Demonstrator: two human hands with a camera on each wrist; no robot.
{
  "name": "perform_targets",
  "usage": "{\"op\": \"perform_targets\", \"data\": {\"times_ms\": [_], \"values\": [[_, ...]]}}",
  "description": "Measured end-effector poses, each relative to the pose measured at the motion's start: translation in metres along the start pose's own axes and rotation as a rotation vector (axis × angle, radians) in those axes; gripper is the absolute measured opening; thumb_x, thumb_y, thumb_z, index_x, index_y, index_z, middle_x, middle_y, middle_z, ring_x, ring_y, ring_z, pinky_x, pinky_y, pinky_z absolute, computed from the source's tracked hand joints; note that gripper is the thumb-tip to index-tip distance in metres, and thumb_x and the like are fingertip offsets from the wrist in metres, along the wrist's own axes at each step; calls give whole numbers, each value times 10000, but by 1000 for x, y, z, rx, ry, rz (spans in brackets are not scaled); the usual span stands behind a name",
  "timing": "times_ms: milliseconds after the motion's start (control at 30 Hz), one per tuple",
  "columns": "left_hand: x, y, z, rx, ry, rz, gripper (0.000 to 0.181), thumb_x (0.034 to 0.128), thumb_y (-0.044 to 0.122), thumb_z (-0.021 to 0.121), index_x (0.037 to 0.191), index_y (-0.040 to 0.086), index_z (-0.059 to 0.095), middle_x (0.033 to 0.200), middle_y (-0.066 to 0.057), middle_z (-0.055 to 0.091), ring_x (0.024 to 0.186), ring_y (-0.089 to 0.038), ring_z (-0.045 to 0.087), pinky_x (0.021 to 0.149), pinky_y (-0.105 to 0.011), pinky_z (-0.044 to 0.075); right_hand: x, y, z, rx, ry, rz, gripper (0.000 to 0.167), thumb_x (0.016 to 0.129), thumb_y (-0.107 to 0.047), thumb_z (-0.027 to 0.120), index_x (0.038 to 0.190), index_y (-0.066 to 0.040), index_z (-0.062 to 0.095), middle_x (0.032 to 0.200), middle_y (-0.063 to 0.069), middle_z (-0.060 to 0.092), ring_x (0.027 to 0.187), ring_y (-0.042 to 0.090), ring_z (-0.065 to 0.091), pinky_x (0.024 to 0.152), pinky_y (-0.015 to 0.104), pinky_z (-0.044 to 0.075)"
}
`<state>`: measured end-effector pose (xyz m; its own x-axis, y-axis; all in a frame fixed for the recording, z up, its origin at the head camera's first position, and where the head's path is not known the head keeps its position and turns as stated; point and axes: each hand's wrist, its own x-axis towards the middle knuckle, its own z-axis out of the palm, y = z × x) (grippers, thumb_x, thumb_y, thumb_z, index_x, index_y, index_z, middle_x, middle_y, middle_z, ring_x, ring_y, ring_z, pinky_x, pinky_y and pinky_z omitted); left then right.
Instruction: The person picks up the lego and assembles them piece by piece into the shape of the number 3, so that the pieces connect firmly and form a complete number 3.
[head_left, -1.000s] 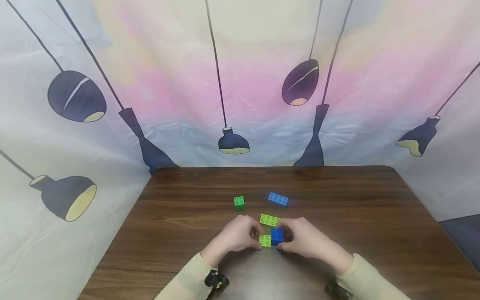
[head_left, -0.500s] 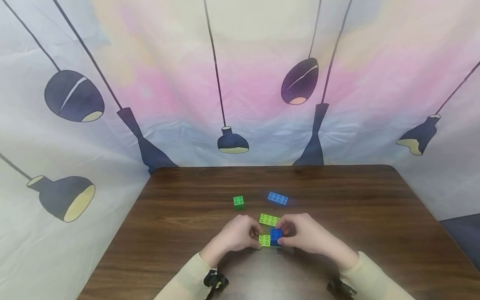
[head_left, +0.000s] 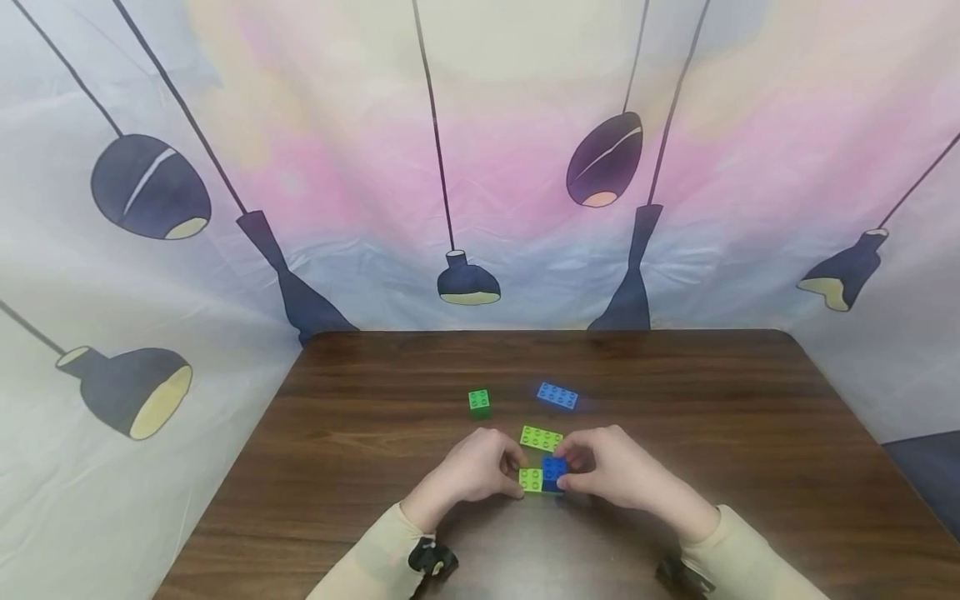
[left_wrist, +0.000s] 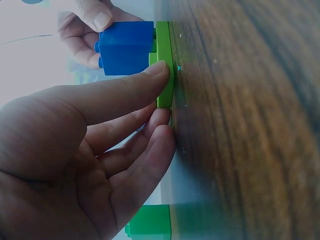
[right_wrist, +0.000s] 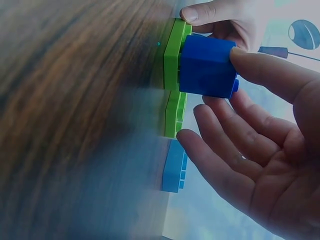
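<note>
A flat lime-green toy building brick lies on the table, pinched at its left end by the thumb and fingers of my left hand. On its right half sits a dark blue square brick. My right hand pinches this blue brick near its top, as the right wrist view shows. In the left wrist view, lime studs are visible between the blue brick and the flat brick. My fingers hide parts of both bricks.
Just behind the hands lies a second flat lime brick. Farther back are a square green brick and a flat light blue brick. The brown wooden table meets a cloth printed with lamps at its far edge.
My right thumb has shifted up along the blue brick's side, and the right hand has turned slightly. The left hand keeps its hold. The bricks stay in place.
</note>
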<state>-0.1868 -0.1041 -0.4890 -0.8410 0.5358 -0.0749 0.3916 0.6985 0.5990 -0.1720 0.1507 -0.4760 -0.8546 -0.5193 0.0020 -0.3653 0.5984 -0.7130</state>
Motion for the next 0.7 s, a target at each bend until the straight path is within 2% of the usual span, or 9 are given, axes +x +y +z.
{"op": "perform_targets", "data": {"times_ms": [700], "values": [[-2, 3, -1, 0, 3, 4, 256, 751, 126, 983, 957, 126, 831, 823, 109, 701, 709, -15, 581, 664, -235, 499, -1, -8, 3, -47, 34, 19, 237, 840, -192, 931, 1042, -151, 815, 964, -79, 770, 862, 102, 729, 739, 316, 602]]}}
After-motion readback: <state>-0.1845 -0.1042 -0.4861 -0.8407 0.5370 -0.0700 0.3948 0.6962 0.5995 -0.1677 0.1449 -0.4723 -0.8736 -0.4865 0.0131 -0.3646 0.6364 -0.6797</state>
